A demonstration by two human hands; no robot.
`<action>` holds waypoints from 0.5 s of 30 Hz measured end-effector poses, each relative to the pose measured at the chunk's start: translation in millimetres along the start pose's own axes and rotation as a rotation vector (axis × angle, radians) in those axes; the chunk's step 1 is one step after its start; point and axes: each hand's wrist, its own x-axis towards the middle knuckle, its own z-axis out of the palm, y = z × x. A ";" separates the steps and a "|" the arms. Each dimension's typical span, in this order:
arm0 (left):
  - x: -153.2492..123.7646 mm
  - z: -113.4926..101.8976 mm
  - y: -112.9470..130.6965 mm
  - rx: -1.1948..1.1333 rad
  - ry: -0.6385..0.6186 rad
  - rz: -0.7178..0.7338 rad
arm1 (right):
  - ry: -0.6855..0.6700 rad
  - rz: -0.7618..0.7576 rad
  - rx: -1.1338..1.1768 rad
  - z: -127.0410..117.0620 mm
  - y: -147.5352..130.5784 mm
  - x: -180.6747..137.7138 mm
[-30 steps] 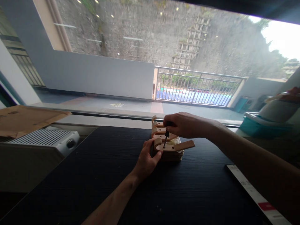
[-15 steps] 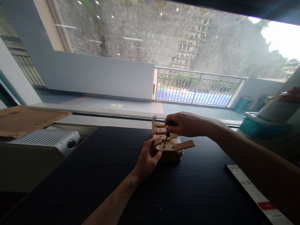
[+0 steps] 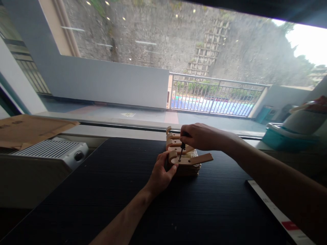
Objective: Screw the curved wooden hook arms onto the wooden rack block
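Observation:
My right hand [image 3: 195,135] is closed around the dark handle of a screwdriver [image 3: 182,152]. The screwdriver's shaft points down, with its tip at a hole near the curled end of the nearest wooden hook [image 3: 201,159]. My left hand [image 3: 163,170] grips that hook's curled end from the left, thumb at the front edge and fingers behind. Under the hook lies a layered stack of flat pieces [image 3: 190,170], partly wrapped in something shiny. Several similar wooden hooks [image 3: 175,142] stand in a row behind it, partly hidden by my right hand.
The black wood-grain table [image 3: 114,190] runs up to a window sill. On its right lies a white device or board with a red patch [image 3: 290,225], partly under my forearm. At left are brown paper [image 3: 35,131] and a white slatted unit [image 3: 51,153]. A teal container [image 3: 281,137] stands right.
The camera view has shifted very slightly. Both hands, the screwdriver and the wooden hook keep nearly the same positions.

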 end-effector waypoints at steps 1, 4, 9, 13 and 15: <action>0.0 0.0 -0.3 0.007 -0.004 -0.001 | -0.014 -0.006 -0.005 -1.0 0.1 -0.4; 0.0 0.1 -1.2 0.019 -0.013 0.001 | -0.032 -0.045 -0.007 -3.8 0.4 -1.3; 0.1 -0.1 0.5 0.002 -0.004 0.000 | -0.037 -0.063 0.011 -2.6 0.7 -0.5; 0.2 -0.6 3.3 -0.029 -0.005 -0.003 | -0.041 -0.008 0.022 1.2 2.4 -0.5; 0.4 -0.6 3.6 -0.023 -0.006 -0.008 | -0.025 0.007 0.015 2.3 3.8 -0.8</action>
